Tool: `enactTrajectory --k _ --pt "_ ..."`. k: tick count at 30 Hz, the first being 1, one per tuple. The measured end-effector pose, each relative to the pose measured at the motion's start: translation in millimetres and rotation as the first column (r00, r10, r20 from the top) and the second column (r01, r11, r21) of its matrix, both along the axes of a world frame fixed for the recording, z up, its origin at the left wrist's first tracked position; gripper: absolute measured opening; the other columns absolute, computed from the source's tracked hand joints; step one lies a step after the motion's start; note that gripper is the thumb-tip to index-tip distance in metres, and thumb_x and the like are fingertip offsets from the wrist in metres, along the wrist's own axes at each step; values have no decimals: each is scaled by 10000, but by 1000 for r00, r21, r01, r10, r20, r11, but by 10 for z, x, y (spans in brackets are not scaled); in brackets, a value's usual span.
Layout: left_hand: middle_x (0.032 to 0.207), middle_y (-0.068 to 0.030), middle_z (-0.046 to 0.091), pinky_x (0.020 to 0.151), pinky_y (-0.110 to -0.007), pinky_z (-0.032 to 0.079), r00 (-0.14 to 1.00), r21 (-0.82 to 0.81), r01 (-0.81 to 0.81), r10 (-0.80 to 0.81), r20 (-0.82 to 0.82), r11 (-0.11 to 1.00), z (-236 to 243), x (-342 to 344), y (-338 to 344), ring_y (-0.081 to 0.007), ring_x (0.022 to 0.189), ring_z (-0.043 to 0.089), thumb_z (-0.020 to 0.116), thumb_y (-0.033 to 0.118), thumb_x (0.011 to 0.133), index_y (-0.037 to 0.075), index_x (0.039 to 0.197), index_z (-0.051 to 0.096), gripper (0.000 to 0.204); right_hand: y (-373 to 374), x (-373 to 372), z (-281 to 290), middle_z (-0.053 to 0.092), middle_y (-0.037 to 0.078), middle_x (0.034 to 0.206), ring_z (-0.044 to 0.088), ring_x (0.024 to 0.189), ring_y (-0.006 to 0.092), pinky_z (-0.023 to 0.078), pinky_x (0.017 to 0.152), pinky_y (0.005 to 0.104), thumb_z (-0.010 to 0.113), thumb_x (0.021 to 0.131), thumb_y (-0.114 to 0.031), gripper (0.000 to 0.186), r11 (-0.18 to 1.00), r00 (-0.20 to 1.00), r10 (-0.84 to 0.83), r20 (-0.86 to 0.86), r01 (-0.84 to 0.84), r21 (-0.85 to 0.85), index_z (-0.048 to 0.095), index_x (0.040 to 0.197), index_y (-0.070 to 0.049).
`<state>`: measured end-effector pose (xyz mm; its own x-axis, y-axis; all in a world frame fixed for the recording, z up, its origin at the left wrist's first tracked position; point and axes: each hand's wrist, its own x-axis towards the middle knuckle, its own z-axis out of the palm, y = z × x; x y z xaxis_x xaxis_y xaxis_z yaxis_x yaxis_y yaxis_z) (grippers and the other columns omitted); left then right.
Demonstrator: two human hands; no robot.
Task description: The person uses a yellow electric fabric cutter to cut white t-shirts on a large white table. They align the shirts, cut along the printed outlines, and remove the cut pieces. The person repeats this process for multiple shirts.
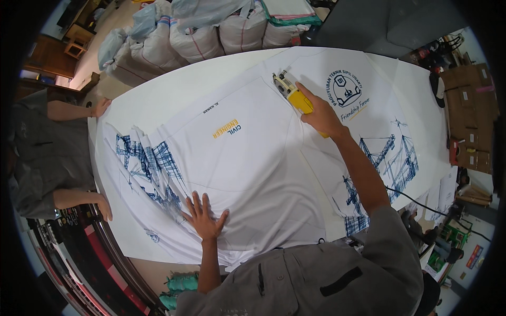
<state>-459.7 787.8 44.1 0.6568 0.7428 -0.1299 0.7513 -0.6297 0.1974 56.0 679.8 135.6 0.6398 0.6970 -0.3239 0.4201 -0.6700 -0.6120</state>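
Observation:
My right hand (323, 115) is closed around a yellow handheld electric fabric cutter (298, 99), whose metal head points to the upper left. The cutter rests on white printed fabric (258, 152) at a thin curved outline near the upper middle. My left hand (206, 217) lies flat on the fabric at the lower left, fingers spread. Creases bunch up around that hand and along the left side. Blue crane drawings (153, 171) show on the left part, and a round dark emblem (345, 88) is printed at the upper right. The cutting edge is too small to make out.
A white table (421, 97) carries the fabric. At its left end another person (50, 152) stands with both hands on the edge. Stuffed white sacks (195, 42) line the far side, cardboard boxes (469, 116) the right. A black cable (421, 204) runs behind my right arm.

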Motion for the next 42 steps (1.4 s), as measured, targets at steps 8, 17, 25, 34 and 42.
enactTrajectory --k 8,17,25,34,42 --pt "1785 -56 275 1242 -767 -14 999 4 -17 17 51 1000 -11 -14 -6 -368 1664 143 730 769 816 288 1659 440 1012 721 373 -142 633 274 1458 656 1287 403 508 1090 391 750 762 -58 1109 997 997 82 6 -82 6 286 1708 -402" --pt "1799 -82 221 1241 -769 -39 1000 7 8 -8 -30 1000 107 -5 33 -393 1664 112 696 727 866 236 1689 374 1011 1115 330 72 615 239 1493 654 1277 372 506 1063 354 792 738 -120 1118 962 988 -129 -90 147 231 305 1705 -399" --pt "1816 -61 162 1231 -789 -36 972 26 -48 53 -229 999 193 -62 422 -357 1674 66 572 707 971 227 1718 294 930 -1373 -256 431 460 180 1649 480 1477 314 400 1188 350 753 748 -8 1114 822 947 -164 -277 286 492 256 1729 -182" --pt "1728 -189 312 1268 -609 194 926 266 -270 174 336 925 -63 1666 -472 -431 1605 220 619 399 1035 59 1619 422 704 -4707 -73 622 546 200 1483 631 1172 281 568 962 354 694 721 2 1120 618 730 -568 -380 683 389 219 1731 -101" --pt "1780 -70 242 1275 -753 43 -69 73 996 -959 275 -51 4 5171 -3980 -381 1649 151 566 841 900 363 1666 377 922 -6596 134 637 599 155 1347 638 1044 242 577 870 338 662 691 31 1117 385 495 -795 -350 858 339 252 1723 -91"
